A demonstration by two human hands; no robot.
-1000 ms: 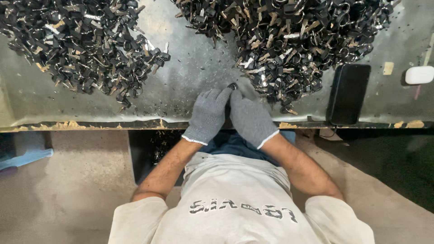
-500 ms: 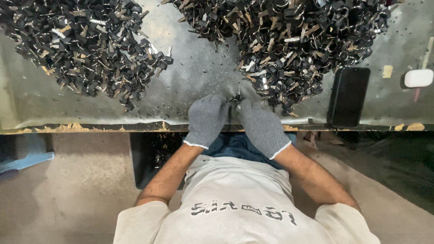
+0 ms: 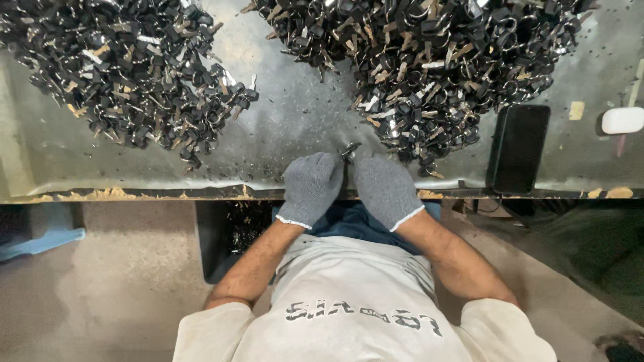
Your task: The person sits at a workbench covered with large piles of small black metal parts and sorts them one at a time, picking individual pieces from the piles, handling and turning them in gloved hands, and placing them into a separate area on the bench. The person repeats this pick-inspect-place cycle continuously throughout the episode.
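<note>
At the near edge of the metal bench (image 3: 282, 114) my two gloved hands sit together, knuckles almost touching, and between the fingertips is one small dark metal piece (image 3: 349, 149). Half a second ago the hands were a little farther in, right against the foot of the right-hand heap (image 3: 429, 74); a second ago they were at its fringe as well. Now they have drawn back a touch toward me, and the piece shows clear of the heap — so I judge it has been picked out and is being worked on its own.

My left hand (image 3: 310, 188) is curled, fingers closed toward the piece from its side; my right hand (image 3: 386, 190) mirrors it, fingers closed in from the other side. Both look pinched on it, though the gloves hide the exact grip. Both forearms run back toward my chest, elbows out, wrists resting about on the bench edge.

The left-hand heap (image 3: 127, 74) lies well apart from my hands. A black phone (image 3: 518, 147) lies flat just beside the right-hand heap, and a small white object (image 3: 622, 121) sits beyond it — neither is touched.
</note>
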